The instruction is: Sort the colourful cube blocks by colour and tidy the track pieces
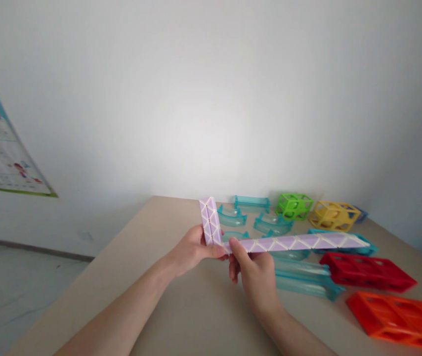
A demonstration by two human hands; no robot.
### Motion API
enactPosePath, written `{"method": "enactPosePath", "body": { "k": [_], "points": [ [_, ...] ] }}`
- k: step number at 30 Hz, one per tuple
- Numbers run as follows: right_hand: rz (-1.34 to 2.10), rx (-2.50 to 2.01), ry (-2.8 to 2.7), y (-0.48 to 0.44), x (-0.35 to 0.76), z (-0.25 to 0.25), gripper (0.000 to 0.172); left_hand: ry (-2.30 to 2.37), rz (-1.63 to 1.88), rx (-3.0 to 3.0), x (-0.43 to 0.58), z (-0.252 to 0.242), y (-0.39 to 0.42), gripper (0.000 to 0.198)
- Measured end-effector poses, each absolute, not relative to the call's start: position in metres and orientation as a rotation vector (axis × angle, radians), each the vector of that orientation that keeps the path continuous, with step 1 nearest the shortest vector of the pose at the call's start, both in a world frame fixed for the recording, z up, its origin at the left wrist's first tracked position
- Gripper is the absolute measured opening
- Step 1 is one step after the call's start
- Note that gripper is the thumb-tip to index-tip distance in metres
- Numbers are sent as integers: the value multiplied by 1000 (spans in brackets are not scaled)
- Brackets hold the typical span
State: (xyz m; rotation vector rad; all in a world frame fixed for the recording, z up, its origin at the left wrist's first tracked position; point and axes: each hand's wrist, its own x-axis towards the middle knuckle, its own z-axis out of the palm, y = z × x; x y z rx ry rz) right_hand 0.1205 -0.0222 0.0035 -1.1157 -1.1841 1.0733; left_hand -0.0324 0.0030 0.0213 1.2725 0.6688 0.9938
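A purple strip (288,243) is held above the table (181,326) by both hands. Its short, upward-pointing end is gripped at the base between the closed thumb and fingers of the left hand (193,251). The long arm, stretched out to the right, is pinched near the bend by the right hand (254,276), thumb on top, fingers curled beneath. Teal tracks (300,279), a red block (370,271) and an orange block (400,319) are spread nearby, with a green frame (293,206) placed farther back.
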Motion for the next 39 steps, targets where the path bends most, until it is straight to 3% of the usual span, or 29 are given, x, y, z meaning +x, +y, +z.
{"method": "enactPosePath", "body": {
  "k": [6, 13, 23, 39],
  "points": [
    [1211, -963, -1315, -19, 126, 6, 49, 725, 981, 1116, -39, 18, 5, 53],
    [1521, -576, -1162, -19, 127, 4, 32, 346, 773, 1092, -42, 19, 5, 50],
    [1700, -473, -1063, -21, 127, 7, 48, 325, 737, 1117, -48, 18, 2, 54],
    [1404, -692, -1083, -11, 127, -3, 38, 502, 957, 940, -35, 14, 8, 29]
  ]
}}
